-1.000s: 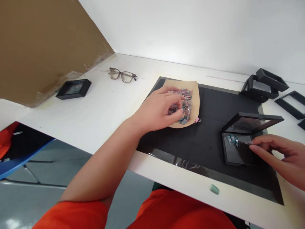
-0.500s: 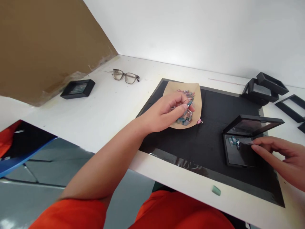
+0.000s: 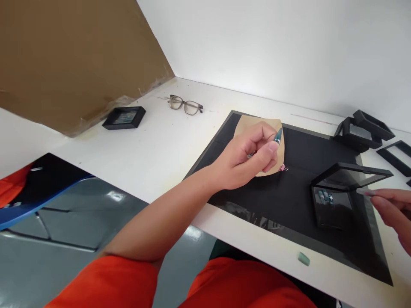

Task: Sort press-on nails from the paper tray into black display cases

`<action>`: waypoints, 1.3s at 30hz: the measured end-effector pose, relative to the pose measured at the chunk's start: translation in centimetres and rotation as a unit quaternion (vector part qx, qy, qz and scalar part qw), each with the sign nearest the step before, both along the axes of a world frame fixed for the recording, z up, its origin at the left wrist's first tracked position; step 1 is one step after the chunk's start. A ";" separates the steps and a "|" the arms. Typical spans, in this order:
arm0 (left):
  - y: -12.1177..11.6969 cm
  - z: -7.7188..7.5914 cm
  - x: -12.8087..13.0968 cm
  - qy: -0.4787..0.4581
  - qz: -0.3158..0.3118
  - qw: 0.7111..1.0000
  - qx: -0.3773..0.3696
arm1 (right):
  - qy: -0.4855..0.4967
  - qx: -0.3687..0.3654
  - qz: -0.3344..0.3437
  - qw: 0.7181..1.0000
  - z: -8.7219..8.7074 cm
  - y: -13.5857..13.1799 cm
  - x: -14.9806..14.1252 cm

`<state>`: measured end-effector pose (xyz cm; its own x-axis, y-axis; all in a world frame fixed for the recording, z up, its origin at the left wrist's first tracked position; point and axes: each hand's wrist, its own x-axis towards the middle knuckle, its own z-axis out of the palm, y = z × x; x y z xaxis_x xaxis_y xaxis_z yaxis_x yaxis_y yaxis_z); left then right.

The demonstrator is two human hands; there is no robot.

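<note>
My left hand pinches a teal pointed false nail between thumb and fingertip, over the brown paper pouch. That hand hides most of the pouch's contents. At the right edge, my right hand grips a small thin greyish piece, whose kind I cannot make out. It is held beside a hinged black display case with its lid tilted up. Inside the case, several teal and pale false nails lie in a row at the left.
A black mat is taped to the white table. Glasses and a closed black case stand left. More black frames are stacked at back right. A pink binder clip and a green eraser-like block are also here.
My left hand has lifted away from the pile in the pouch with the teal false nail. My right hand has drawn back to the right from inside the case, still pinching the greyish piece.
</note>
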<state>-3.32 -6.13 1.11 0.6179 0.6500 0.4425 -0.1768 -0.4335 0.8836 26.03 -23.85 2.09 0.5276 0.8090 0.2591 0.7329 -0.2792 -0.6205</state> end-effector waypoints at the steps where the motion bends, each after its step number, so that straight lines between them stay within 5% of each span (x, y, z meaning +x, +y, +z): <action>1: -0.2 0.2 0.0 -0.009 0.000 1.000 0.001 | -0.013 0.013 -0.003 1.000 0.3 0.0 -0.6; 5: -0.9 0.4 0.1 -0.037 0.024 0.998 0.037 | -0.038 0.052 0.058 0.996 1.7 1.4 -3.8; 10: -0.6 -0.8 1.3 -0.182 0.055 0.962 0.196 | -0.151 0.148 0.236 0.948 3.1 8.5 -8.2; 14: -0.3 -1.7 2.1 -0.249 0.048 0.934 0.253 | -0.137 0.100 0.307 0.937 3.2 12.8 -9.7; 20: -0.5 -1.9 2.2 -0.197 0.128 0.909 0.345 | -0.087 0.103 0.259 0.956 2.8 8.3 -8.0; 25: -0.6 -2.3 2.1 -0.133 0.197 0.868 0.437 | -0.030 0.092 0.305 0.947 2.2 4.6 -7.6; 29: -0.7 -2.4 2.0 -0.077 0.184 0.821 0.535 | -0.035 0.099 0.249 0.963 1.4 3.7 -8.9; 34: -1.1 -2.7 2.1 -0.056 0.183 0.809 0.555 | 0.016 0.011 0.141 0.990 1.0 2.7 -10.2; 39: -1.4 -2.7 2.0 -0.027 0.178 0.791 0.585 | 0.133 -0.020 0.102 0.986 1.0 2.6 -10.5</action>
<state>-1.32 -7.50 -1.58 0.4476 -0.0957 0.8891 0.1159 -0.9797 -0.1638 15.53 -21.27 3.11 0.3982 0.9118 0.1001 0.5892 -0.1706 -0.7898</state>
